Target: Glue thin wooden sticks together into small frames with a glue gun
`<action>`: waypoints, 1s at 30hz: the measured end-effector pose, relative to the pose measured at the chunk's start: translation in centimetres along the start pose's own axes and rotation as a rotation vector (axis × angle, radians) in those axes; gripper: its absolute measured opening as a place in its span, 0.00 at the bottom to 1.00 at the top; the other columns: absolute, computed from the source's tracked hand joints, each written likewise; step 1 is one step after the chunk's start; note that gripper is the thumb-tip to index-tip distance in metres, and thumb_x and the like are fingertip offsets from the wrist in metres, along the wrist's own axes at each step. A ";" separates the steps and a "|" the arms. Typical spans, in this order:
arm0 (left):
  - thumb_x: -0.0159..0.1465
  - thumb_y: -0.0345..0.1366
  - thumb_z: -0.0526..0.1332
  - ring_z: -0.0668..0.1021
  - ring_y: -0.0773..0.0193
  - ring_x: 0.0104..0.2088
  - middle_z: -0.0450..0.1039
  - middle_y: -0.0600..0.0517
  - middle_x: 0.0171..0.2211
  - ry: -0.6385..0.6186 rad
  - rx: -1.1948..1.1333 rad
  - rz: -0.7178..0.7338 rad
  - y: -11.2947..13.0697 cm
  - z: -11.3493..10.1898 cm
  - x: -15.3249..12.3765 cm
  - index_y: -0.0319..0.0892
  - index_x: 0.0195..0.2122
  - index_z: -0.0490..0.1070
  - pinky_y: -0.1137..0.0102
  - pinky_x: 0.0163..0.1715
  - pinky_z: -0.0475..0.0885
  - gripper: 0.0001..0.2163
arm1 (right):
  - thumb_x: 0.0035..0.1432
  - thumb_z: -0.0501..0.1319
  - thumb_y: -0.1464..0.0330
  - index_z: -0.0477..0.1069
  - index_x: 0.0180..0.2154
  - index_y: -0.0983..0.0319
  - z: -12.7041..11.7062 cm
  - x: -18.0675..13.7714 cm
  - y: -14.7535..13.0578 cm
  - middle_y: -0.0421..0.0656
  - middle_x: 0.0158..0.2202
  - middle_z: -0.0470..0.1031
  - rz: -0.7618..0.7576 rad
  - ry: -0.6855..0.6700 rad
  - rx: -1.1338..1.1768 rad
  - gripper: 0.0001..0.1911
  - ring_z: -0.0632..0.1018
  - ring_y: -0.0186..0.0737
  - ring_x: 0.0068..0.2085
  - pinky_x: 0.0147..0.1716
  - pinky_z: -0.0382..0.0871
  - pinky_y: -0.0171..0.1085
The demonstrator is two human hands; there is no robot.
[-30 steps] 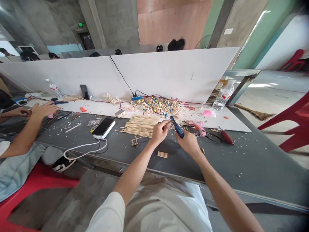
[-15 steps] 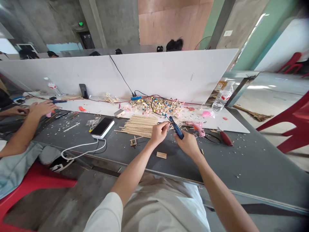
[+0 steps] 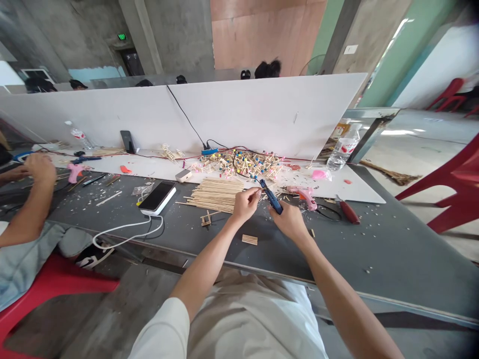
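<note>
My right hand is wrapped round blue-handled pliers, their jaws pointing up and left. Close to those jaws, the fingertips of my left hand are pinched together; what they hold is too small to make out. Just left of that hand lies a layer of thin wooden sticks. A small flat piece of joined sticks rests on the table in front of me, between my forearms. A little stick frame stands farther left.
Behind my hands is a heap of sticks with coloured balls. A pink glue gun and a red-handled tool lie to the right. A phone on a white block trails a cable at left, near a co-worker's hand.
My hands and the pliers stay almost in place. The co-worker's hands at left have moved farther left, uncovering a second pink glue gun. The view has shifted slightly.
</note>
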State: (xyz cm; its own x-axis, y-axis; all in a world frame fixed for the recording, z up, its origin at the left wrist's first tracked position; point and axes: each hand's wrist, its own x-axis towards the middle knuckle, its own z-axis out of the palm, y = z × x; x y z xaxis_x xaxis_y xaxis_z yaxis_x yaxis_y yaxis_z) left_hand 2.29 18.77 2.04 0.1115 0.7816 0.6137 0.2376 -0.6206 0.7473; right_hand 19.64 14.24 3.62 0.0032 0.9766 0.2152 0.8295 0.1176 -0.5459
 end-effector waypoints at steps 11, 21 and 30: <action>0.73 0.50 0.53 0.66 0.68 0.20 0.64 0.56 0.19 -0.044 0.043 -0.021 -0.2 0.0 -0.1 0.40 0.38 0.73 0.73 0.23 0.58 0.19 | 0.62 0.58 0.61 0.69 0.29 0.59 0.5 0.0 0.1 0.44 0.26 0.74 -0.016 0.021 0.023 0.12 0.72 0.41 0.29 0.31 0.55 0.36; 0.73 0.50 0.55 0.66 0.69 0.20 0.64 0.56 0.20 -0.027 0.063 0.000 -0.6 0.2 -0.1 0.40 0.37 0.72 0.73 0.24 0.57 0.19 | 0.61 0.59 0.59 0.70 0.29 0.60 0.5 0.1 0.4 0.43 0.25 0.74 -0.015 0.017 0.060 0.13 0.71 0.40 0.28 0.31 0.56 0.36; 0.72 0.53 0.56 0.66 0.68 0.19 0.62 0.56 0.17 -0.013 -0.016 -0.052 -0.8 0.1 -0.2 0.39 0.38 0.75 0.73 0.22 0.57 0.21 | 0.62 0.59 0.57 0.71 0.32 0.60 0.6 -0.1 0.3 0.43 0.26 0.74 -0.038 0.025 0.102 0.14 0.71 0.40 0.29 0.31 0.56 0.36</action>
State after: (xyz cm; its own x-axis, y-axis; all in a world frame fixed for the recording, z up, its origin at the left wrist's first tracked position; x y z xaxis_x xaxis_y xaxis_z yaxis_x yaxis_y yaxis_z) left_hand 2.14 19.14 1.34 0.1114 0.8137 0.5706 0.2276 -0.5798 0.7823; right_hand 19.60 14.31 2.97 -0.0128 0.9664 0.2567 0.7681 0.1739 -0.6162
